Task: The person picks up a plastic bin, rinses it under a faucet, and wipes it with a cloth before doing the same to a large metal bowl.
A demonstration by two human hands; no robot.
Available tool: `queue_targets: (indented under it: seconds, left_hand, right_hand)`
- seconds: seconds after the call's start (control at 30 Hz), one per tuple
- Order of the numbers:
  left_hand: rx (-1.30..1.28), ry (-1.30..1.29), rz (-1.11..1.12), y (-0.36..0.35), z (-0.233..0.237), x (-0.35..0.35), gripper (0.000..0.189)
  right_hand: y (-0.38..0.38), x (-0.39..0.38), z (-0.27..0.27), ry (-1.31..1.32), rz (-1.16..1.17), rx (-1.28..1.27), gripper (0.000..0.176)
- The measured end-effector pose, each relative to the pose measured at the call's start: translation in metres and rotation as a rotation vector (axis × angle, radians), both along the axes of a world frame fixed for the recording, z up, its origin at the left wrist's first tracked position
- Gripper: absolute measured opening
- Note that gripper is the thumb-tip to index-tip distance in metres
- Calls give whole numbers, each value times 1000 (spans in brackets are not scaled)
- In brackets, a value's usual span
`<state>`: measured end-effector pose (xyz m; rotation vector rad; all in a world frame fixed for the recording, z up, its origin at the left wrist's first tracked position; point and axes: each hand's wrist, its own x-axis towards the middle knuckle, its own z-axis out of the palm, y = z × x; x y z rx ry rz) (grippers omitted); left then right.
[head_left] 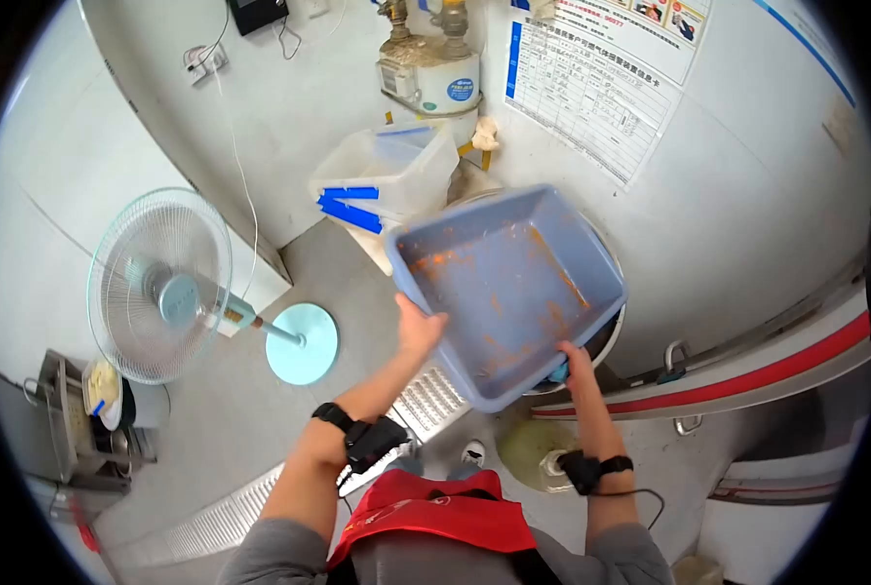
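Note:
A blue-grey rectangular plastic tub [494, 283] is held tilted in front of me, its inside facing me and smeared with orange residue. My left hand [422, 330] grips its left rim, thumb over the edge. On the near right side, my right hand [578, 370] is closed on the rim, with a small teal-blue piece [559, 373] showing beside the fingers. Under the tub, a large round container [615, 336] shows its pale rim, its contents mostly hidden.
Clear plastic boxes [387, 171] with blue handles stand behind the tub, below a gas meter [435, 83]. A standing fan [177, 297] is at left, its round base [302, 343] on the floor. A metal drain grating [430, 402] runs near my feet. A greenish container [528, 453] stands lower right.

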<state>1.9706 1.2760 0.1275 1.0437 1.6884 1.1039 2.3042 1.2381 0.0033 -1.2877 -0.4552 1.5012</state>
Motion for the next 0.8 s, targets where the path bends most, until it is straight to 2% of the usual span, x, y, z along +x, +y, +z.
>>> queue_targets:
  seconds: [0.03, 0.07, 0.13, 0.2, 0.3, 0.43, 0.5, 0.57, 0.67, 0.77, 0.8]
  left_hand:
    - [14, -48, -7, -8, 7, -8, 61]
    - [78, 30, -27, -16, 2, -22, 59]
    - [201, -122, -27, -43, 12, -43, 58]
    - [299, -297, 8, -79, 19, -61, 59]
    - [325, -302, 182, -148, 7, -91, 65]
    - [3, -676, 321, -252, -40, -124, 60]
    - [56, -653, 408, -310, -48, -139, 55]
    - [79, -670, 594, -369, -59, -156, 58]
    - [102, -522, 737, -458, -77, -198, 60]
    - [104, -524, 819, -537, -55, -227, 53]
    - [169, -508, 862, -555, -31, -226, 47]
  right_hand:
    - [-13, -13, 11, -19, -46, 30, 53]
    - [-22, -30, 29, -33, -85, 69, 56]
    - [-46, -56, 67, 22, -61, 146, 48]
    - [-63, -75, 72, 6, -32, 191, 45]
    - [-89, -101, 68, -66, 70, 240, 43]
    - [-136, -144, 72, -149, 233, 263, 37]
    - [-165, -177, 75, -144, 304, 250, 34]
    - [-201, -210, 85, -122, 404, 217, 31]
    - [-258, -259, 60, -177, 631, 162, 30]
    - [-303, -305, 60, -313, 923, 83, 35]
    - [-316, -318, 61, -268, 1011, 76, 37]
